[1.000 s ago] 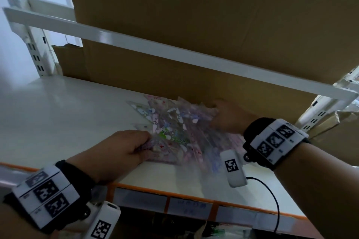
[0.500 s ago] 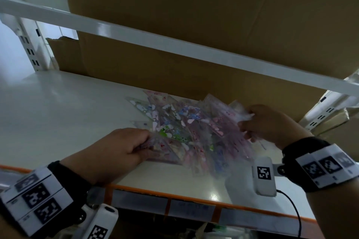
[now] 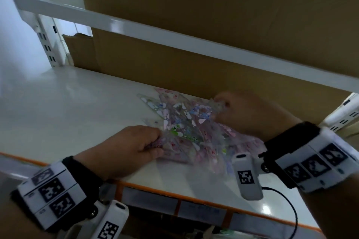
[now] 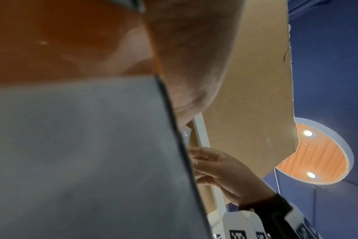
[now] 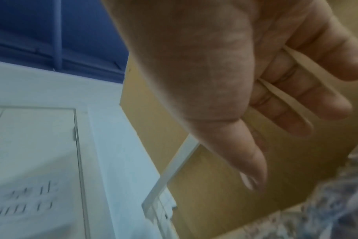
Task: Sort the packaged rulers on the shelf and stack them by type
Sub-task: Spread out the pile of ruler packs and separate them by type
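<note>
Packaged rulers fanned in a loose pile on the white shelf, before the cardboard box. My left hand pinches the pile's near-left corner. My right hand, fingers relaxed and loosely spread, touches its far-right edge.

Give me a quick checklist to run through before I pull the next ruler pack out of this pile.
1. Left hand grips the near-left edge of the ruler pile: ok.
2. Right hand has a firm grip on one pack: cannot tell; head view shows it at the far-right edge, wrist view shows straight fingers.
3. Pile lies fully on the shelf, behind its orange front edge: ok.
4. Packs already sorted by type: not ok, they overlap in a jumble.
5. Bare shelf at left for a new stack: ok.
</note>
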### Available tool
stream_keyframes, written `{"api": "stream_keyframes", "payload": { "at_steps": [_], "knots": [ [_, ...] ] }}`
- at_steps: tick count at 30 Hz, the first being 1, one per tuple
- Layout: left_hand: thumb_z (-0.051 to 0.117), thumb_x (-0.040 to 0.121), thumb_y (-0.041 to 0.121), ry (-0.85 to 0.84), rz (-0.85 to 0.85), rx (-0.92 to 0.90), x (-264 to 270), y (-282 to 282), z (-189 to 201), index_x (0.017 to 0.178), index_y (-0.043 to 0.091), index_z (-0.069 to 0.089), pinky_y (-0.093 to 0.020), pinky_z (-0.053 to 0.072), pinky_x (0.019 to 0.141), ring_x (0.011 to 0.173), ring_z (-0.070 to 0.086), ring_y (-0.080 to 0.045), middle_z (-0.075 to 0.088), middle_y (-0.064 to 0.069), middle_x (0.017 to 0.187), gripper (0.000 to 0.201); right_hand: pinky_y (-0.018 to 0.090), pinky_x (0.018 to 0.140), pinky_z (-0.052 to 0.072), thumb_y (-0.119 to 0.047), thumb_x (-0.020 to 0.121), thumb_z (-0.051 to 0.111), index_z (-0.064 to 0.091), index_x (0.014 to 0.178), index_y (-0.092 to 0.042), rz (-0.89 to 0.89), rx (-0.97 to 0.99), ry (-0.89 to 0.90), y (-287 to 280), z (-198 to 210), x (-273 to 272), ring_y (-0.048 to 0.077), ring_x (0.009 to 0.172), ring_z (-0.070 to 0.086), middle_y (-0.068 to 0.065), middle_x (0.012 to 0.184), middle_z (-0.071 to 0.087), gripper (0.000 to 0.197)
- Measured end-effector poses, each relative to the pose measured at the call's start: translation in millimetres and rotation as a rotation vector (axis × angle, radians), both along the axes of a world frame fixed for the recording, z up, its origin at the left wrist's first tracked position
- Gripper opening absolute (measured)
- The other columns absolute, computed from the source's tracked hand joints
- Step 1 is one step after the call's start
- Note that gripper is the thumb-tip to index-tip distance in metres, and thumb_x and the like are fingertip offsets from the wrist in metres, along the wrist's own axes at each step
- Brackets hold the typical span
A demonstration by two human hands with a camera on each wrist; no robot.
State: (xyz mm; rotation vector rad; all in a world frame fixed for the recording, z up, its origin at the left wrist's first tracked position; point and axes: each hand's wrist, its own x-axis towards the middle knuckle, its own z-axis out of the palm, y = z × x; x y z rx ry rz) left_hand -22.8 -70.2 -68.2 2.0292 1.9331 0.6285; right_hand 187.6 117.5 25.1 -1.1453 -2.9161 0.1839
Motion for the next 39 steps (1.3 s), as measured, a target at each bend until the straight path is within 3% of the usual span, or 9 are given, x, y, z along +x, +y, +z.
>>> {"api": "stream_keyframes", "payload": {
  "at_steps": [4,8,13,18,22,27,31,34,39],
  "knots": [
    [0.059,0.094,0.042,0.019,-0.005,0.026,0.7,-1.3,0.4,0.073,0.032,0.037,-0.016,0.030,0.063,0.068,0.043,-0.002,0.044,0.013,0.071,0.032,0.027,0.063,0.046,-0.039,0.084,0.067,0.064,0.111,-0.013,0.122,0.015,-0.297,3.0,-11.5,-41.7,0.022,0.086,0.063,0.006,0.099,0.067,0.037],
    [0.059,0.094,0.040,0.038,0.008,0.027,2.4,-0.9,1.9,0.075,0.031,0.036,-0.023,0.030,0.068,0.071,0.039,-0.007,0.040,0.012,0.073,0.032,0.031,0.072,0.049,-0.023,0.085,0.068,0.061,0.116,-0.018,0.067,0.046,-0.378,19.6,-13.3,-38.9,0.020,0.093,0.059,0.004,0.109,0.064,0.032],
    [0.058,0.095,0.038,0.028,0.005,0.011,1.7,-0.3,2.8,0.071,0.032,0.032,-0.023,0.029,0.067,0.070,0.038,-0.009,0.040,0.010,0.072,0.036,0.028,0.070,0.053,-0.034,0.086,0.071,0.061,0.118,-0.026,-0.072,-0.117,-0.178,31.8,-1.4,-13.8,0.008,0.078,0.060,-0.006,0.101,0.060,0.035],
    [0.056,0.095,0.041,0.009,0.013,-0.022,0.6,-0.7,2.1,0.079,0.028,0.041,-0.028,0.036,0.072,0.075,0.044,-0.012,0.045,0.010,0.077,0.025,0.023,0.063,0.041,-0.037,0.086,0.071,0.060,0.103,-0.024,-0.086,-0.026,-0.314,35.6,4.7,4.6,0.009,0.075,0.054,-0.006,0.099,0.059,0.024],
    [0.055,0.095,0.040,0.004,0.016,-0.038,0.7,-0.9,3.3,0.078,0.027,0.041,-0.032,0.039,0.074,0.076,0.046,-0.013,0.047,0.009,0.077,0.026,0.030,0.057,0.044,-0.017,0.085,0.062,0.056,0.072,-0.010,-0.122,0.005,-0.180,37.3,5.1,2.9,0.019,0.067,0.064,0.010,0.079,0.067,0.017],
    [0.055,0.095,0.040,0.004,0.014,-0.038,2.4,-1.8,4.1,0.078,0.026,0.042,-0.031,0.038,0.073,0.075,0.046,-0.012,0.049,0.007,0.078,0.026,0.036,0.058,0.059,-0.002,0.085,0.061,0.065,0.078,-0.005,-0.269,-0.212,0.038,39.9,2.7,11.2,0.019,0.059,0.070,0.009,0.074,0.070,0.008],
    [0.056,0.095,0.038,0.012,0.006,-0.020,2.3,-2.1,4.9,0.082,0.020,0.048,-0.032,0.038,0.074,0.077,0.048,-0.015,0.052,0.004,0.081,0.023,0.024,0.045,0.051,-0.008,0.086,0.063,0.064,0.089,-0.010,-0.252,-0.186,0.001,41.7,-3.9,22.8,0.017,0.054,0.067,0.006,0.071,0.069,0.004],
    [0.055,0.096,0.039,0.020,0.009,-0.031,2.9,-1.6,5.3,0.085,0.018,0.051,-0.031,0.038,0.076,0.079,0.048,-0.016,0.052,0.003,0.083,0.024,0.028,0.067,0.044,-0.032,0.087,0.067,0.061,0.111,-0.016,-0.188,0.065,-0.188,49.0,-7.3,28.2,0.021,0.086,0.061,0.005,0.104,0.067,0.029],
    [0.057,0.095,0.039,0.012,0.015,-0.009,2.8,-2.1,4.8,0.082,0.023,0.047,-0.030,0.038,0.074,0.078,0.047,-0.014,0.050,0.006,0.080,0.023,0.028,0.054,0.033,-0.048,0.088,0.058,0.061,0.070,-0.014,-0.047,0.070,-0.171,46.6,-2.2,-9.4,0.012,0.064,0.050,-0.002,0.070,0.057,0.038]
  ]
}}
